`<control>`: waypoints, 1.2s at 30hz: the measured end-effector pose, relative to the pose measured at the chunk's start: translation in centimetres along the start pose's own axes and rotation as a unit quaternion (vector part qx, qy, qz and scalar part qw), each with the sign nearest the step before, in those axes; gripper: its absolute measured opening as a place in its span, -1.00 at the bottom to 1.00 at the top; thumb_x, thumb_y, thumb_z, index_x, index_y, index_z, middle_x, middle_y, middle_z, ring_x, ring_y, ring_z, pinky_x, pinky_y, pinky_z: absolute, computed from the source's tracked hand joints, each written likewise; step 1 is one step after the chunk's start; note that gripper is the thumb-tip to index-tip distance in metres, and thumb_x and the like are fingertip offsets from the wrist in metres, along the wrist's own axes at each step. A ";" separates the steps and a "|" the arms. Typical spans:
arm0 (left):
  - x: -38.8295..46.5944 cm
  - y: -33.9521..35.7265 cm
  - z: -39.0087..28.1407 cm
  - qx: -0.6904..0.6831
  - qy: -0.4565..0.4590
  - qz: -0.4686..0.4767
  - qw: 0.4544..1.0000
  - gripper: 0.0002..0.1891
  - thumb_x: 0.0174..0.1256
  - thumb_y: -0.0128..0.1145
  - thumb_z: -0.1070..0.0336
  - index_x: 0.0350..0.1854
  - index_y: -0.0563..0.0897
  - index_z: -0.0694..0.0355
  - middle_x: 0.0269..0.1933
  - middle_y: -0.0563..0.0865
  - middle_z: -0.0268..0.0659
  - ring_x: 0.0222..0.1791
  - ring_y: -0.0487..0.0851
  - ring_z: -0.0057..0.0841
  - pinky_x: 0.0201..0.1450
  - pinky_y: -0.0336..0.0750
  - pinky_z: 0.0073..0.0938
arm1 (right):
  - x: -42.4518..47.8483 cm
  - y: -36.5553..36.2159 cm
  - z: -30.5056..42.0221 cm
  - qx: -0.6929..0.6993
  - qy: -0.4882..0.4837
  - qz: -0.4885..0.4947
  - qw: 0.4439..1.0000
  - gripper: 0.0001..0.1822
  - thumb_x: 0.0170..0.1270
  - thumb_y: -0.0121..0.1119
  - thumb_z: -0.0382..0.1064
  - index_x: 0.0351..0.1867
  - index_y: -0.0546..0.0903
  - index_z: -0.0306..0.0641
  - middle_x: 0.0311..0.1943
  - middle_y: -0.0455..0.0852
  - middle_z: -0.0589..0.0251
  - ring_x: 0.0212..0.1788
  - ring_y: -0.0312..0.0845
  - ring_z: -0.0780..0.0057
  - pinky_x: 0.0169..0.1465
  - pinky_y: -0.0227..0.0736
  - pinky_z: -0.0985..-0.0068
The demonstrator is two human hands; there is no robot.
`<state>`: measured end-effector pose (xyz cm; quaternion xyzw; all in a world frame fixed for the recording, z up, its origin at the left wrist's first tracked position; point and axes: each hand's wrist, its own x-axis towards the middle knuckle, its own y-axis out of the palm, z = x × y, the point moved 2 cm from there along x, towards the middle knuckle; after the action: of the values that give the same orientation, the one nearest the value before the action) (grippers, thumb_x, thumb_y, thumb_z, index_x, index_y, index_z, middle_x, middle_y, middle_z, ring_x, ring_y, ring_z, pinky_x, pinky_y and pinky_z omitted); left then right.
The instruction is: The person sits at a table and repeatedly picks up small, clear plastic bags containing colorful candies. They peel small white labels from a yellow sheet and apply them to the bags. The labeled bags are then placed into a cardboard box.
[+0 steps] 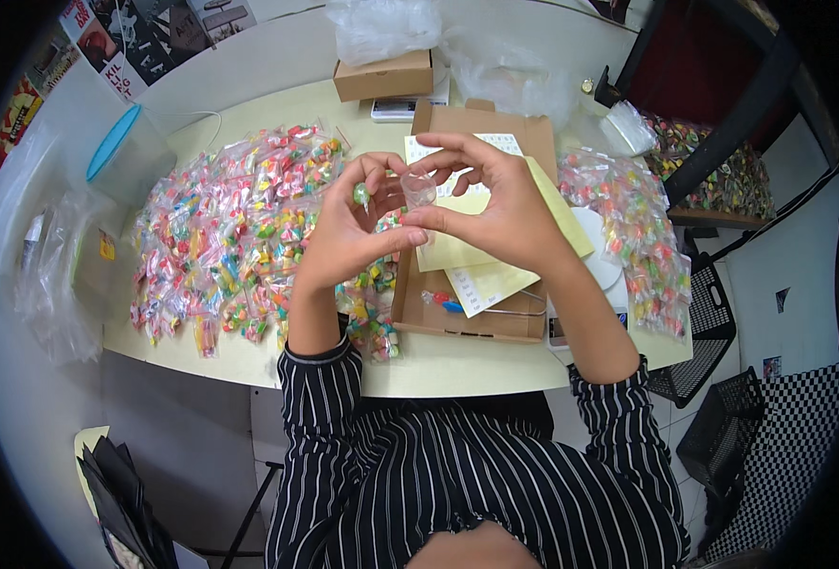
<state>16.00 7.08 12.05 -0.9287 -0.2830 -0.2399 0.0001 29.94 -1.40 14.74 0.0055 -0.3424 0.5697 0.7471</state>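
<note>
In the middle of the view, above an open cardboard box, my two hands are close together. My left hand has a green wrapped candy tucked in its curled fingers. Between the fingertips of both hands is a small clear plastic bag, its mouth spread round. My right hand grips that bag with thumb and fingers. Under the hands, sheets of printed labels and yellow backing paper lie in the box. A red wrapped candy and a blue-handled tool rest beside them.
Bagged candies cover the left of the table; more bags lie at the right. A scale sits right of the box. Behind are a small carton and plastic bags. A blue-rimmed bin stands left.
</note>
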 end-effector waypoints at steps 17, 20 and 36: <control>0.0 -0.5 2.8 -0.059 -0.042 -0.098 0.993 -0.70 -0.04 -0.01 0.68 -0.41 0.20 0.17 -0.02 0.49 -0.07 0.02 0.51 -0.36 0.02 0.47 -0.30 | 4.0 -17.3 -17.4 -0.485 0.263 0.056 0.832 -0.77 -0.05 0.14 -0.31 -0.29 0.66 -0.21 -0.32 0.68 0.14 -0.29 0.63 0.33 -0.18 0.49 0.40; -0.2 -1.6 3.7 -0.055 -0.050 -0.119 0.990 -0.78 0.00 -0.09 0.65 -0.43 0.21 0.19 0.04 0.45 0.01 -0.07 0.57 -0.34 -0.03 0.51 -0.24 | 4.1 -15.3 -20.2 -0.468 0.326 0.135 0.810 -0.76 -0.17 0.26 -0.26 -0.37 0.68 -0.23 -0.49 0.68 0.11 -0.43 0.63 0.38 -0.25 0.51 0.46; 0.0 -1.9 3.5 -0.074 -0.006 -0.171 0.982 -0.80 0.06 -0.05 0.53 -0.22 0.37 0.32 0.12 0.43 0.06 -0.05 0.55 -0.34 0.01 0.48 -0.34 | 3.8 -18.5 -22.3 -0.525 0.260 0.113 0.803 -0.76 -0.02 0.22 -0.16 -0.56 0.62 -0.35 -0.60 0.64 0.12 -0.55 0.56 0.39 -0.38 0.46 0.44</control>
<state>16.59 9.17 8.66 -0.8653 -0.4194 -0.2508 -0.1119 57.48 4.27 6.69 -0.5740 -0.3805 0.3635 0.6274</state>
